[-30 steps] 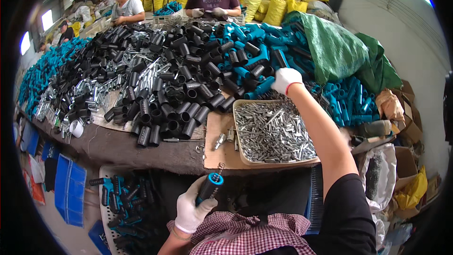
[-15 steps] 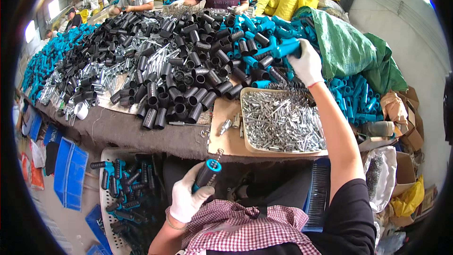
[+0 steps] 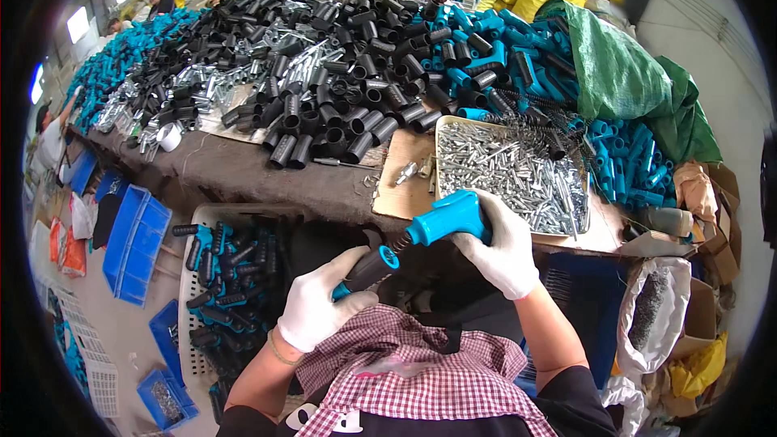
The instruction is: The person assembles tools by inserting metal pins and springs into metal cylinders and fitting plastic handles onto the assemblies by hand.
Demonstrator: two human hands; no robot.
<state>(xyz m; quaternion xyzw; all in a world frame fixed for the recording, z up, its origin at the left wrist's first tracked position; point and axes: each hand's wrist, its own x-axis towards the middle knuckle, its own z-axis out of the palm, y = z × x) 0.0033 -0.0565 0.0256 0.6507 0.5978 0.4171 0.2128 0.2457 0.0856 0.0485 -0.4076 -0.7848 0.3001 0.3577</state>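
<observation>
My gloved left hand (image 3: 317, 298) is closed round a black cylinder (image 3: 368, 271) with a blue ring at its end. A thin coil spring (image 3: 401, 243) sticks out of that end. In my gloved right hand (image 3: 506, 247) is a blue plastic handle piece (image 3: 445, 218), its narrow end against the spring. Both parts are held in line over my lap, just off the table's front edge. Beyond them stands a shallow cream tray (image 3: 438, 170) full of small metal pins (image 3: 510, 166).
Black tubes (image 3: 356, 133) and blue plastic pieces (image 3: 477, 73) are heaped across the table. A white crate (image 3: 194, 275) with finished-looking black and blue parts stands at lower left, beside blue bins (image 3: 133, 247). A green sheet (image 3: 619, 73) covers the right side. Other people work across the table.
My right hand has come back from the heap with the blue handle piece, bringing it to the spring. My left hand has tilted the black cylinder towards it. The view has shifted.
</observation>
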